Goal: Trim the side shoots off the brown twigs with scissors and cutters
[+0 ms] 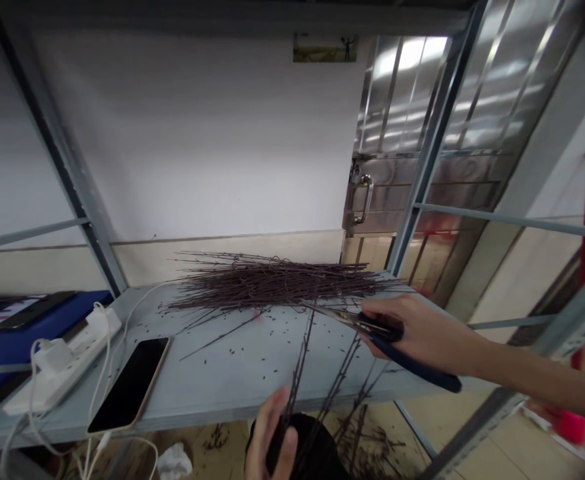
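My right hand (417,333) is shut on a pair of scissors (367,325) with dark blue handles, and their metal blades point left toward the stems. At the bottom of the view, my left hand (271,433) grips a bunch of thin dark twigs (297,373) that fan upward over the shelf edge. A black rounded object (317,450) sits under that hand, partly hidden by it. A loose heap of similar long twigs (272,283) lies across the grey metal shelf (232,380), just beyond the blades, with small cut bits scattered around.
A black smartphone (128,385) and a white power strip (62,360) with chargers and cables lie on the shelf's left side. Metal shelf uprights frame the view. A steel door handle (365,199) is behind. Twig scraps and white tissue (175,461) lie on the floor.
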Motion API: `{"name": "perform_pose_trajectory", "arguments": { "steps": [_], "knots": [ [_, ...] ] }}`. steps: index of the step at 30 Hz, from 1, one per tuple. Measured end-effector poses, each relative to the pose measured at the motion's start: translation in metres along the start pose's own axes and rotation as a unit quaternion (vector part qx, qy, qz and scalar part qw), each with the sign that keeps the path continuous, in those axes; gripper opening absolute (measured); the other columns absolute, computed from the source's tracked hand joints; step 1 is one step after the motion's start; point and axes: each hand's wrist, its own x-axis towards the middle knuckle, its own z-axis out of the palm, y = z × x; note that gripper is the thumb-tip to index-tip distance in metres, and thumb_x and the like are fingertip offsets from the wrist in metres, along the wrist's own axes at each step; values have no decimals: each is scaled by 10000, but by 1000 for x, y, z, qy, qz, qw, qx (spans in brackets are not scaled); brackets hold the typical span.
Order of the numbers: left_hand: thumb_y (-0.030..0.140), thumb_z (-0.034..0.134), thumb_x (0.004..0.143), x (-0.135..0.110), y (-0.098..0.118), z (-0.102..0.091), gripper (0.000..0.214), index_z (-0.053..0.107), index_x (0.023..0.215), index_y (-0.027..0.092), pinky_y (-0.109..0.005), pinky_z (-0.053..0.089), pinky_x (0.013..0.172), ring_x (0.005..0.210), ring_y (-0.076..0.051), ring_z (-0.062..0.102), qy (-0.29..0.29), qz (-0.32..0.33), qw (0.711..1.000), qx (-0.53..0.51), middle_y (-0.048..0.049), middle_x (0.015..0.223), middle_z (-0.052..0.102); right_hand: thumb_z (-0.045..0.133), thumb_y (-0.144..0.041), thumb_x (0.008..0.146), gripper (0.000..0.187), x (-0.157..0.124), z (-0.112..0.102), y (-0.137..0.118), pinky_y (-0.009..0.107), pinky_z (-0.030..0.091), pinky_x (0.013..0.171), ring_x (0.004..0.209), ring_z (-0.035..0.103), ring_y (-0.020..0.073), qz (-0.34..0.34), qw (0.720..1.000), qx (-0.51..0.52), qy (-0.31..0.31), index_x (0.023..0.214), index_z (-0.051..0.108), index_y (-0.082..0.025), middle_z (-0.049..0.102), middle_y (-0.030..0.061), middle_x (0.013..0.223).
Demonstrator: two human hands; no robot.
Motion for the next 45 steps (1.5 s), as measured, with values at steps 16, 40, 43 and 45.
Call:
{"name": "perform_pose_trajectory", "arguments": {
  "steps": [16, 40, 43, 45],
  "knots": [
    [452, 682, 770, 58, 83, 65, 346, 775, 922, 155, -289, 556, 622, 666, -178, 659, -168, 45, 983, -58, -109, 900, 752, 528, -471, 821, 349, -15, -7, 11, 246, 308, 505, 555, 458, 138, -42, 998, -42, 8, 652, 344, -229, 482, -25, 596],
    [15, 509, 874, 34, 58, 75, 478, 573, 1300, 221, -288, 548, 840, 995, -204, 658, 5, 459, 856, 239, -114, 1092, 686, 534, -580, 810, 409, -24, -25, -4, 271, 348, 561, 624, 514, 168, -4, 997, -49, -53, 668, 393, -223, 522, -16, 645],
    [20, 518, 875, 34, 59, 72, 476, 572, 1301, 226, -279, 545, 819, 963, -196, 662, 4, 455, 856, 246, -105, 1061, 689, 511, -550, 814, 419, -23, -17, 0, 263, 322, 524, 560, 475, 152, 0, 998, -60, -24, 613, 340, -224, 485, -21, 579],
    [27, 526, 876, 35, 61, 71, 457, 589, 1282, 227, -268, 546, 801, 952, -194, 665, 3, 450, 861, 238, -100, 1052, 691, 506, -520, 813, 413, -23, -14, 2, 258, 305, 500, 527, 455, 142, 2, 998, -61, -12, 594, 318, -224, 472, -24, 546]
  ]
}}
